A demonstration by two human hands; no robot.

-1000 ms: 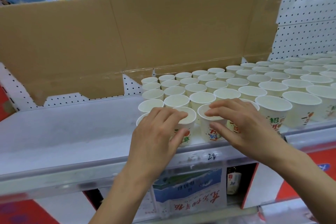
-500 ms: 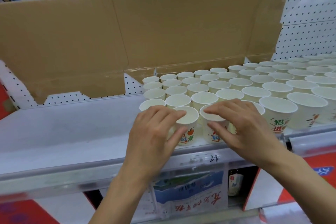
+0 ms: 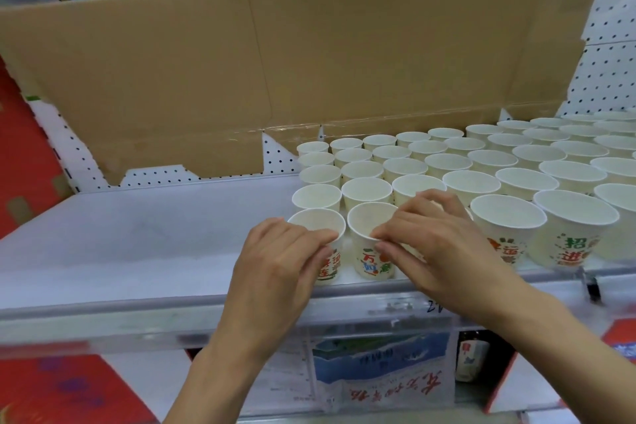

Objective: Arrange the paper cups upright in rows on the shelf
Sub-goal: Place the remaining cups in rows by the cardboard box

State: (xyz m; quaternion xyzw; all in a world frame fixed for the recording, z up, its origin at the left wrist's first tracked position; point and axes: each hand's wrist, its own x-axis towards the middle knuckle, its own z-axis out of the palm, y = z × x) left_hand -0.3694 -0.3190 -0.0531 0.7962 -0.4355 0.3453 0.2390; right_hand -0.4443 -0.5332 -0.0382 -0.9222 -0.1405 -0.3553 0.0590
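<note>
Several rows of white paper cups (image 3: 468, 179) stand upright on the right half of the white shelf (image 3: 137, 244). My left hand (image 3: 282, 262) grips the side of the leftmost front cup (image 3: 318, 222), fingers curled at its rim. My right hand (image 3: 437, 248) pinches the near rim of the second front cup (image 3: 370, 217) between thumb and forefinger. That cup shows red and green print. The right hand hides most of the third front cup.
A large flattened cardboard sheet (image 3: 309, 62) leans against the white pegboard back wall (image 3: 612, 72). The shelf's front rail (image 3: 137, 317) runs under my wrists. Boxes and printed packs (image 3: 378, 375) sit on the level below.
My left hand has slid off the second cup onto the leftmost front cup, uncovering its mouth. My right hand has moved left from the third cup to pinch the second cup's rim.
</note>
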